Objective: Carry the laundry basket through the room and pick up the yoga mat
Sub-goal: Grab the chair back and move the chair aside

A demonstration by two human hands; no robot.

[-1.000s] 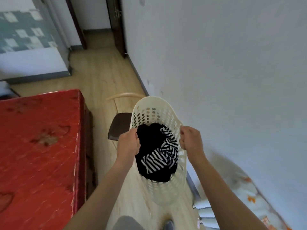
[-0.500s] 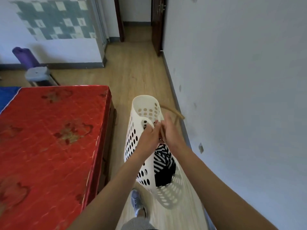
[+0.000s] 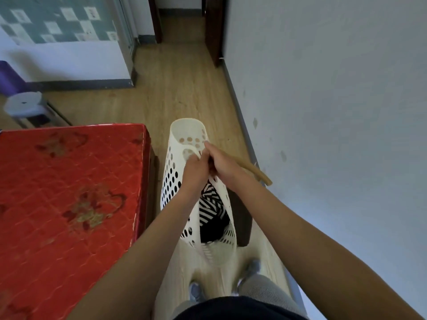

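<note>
We have the basket (image 3: 172, 172) hanging in front of us above the floor (image 3: 175, 88), between the bed (image 3: 69, 192) on our left and the wall (image 3: 335, 112) on our right, with a chair (image 3: 242, 215) just behind it. Both hands meet at its rim: the left hand (image 3: 195, 168) and right hand (image 3: 221, 166) are each closed on the top edge, pressed so near each other that the mouth is squeezed into a narrow slot. That tells us how it handles: thin perforated plastic, light, and flexible enough to fold under a modest squeeze, so it should swing easily but could twist if one side is released. The load looks soft and light, dark cloth with a striped garment (image 3: 211, 206) sagging toward the bottom. We judge the rim the right place to hold, and one hand could likely take both edges together. The mat (image 3: 9, 77), a purple roll at the far left beyond a stool (image 3: 25, 105), is still well apart from us; rolled foam should be light, slightly squashy, and best taken around its middle.
</note>
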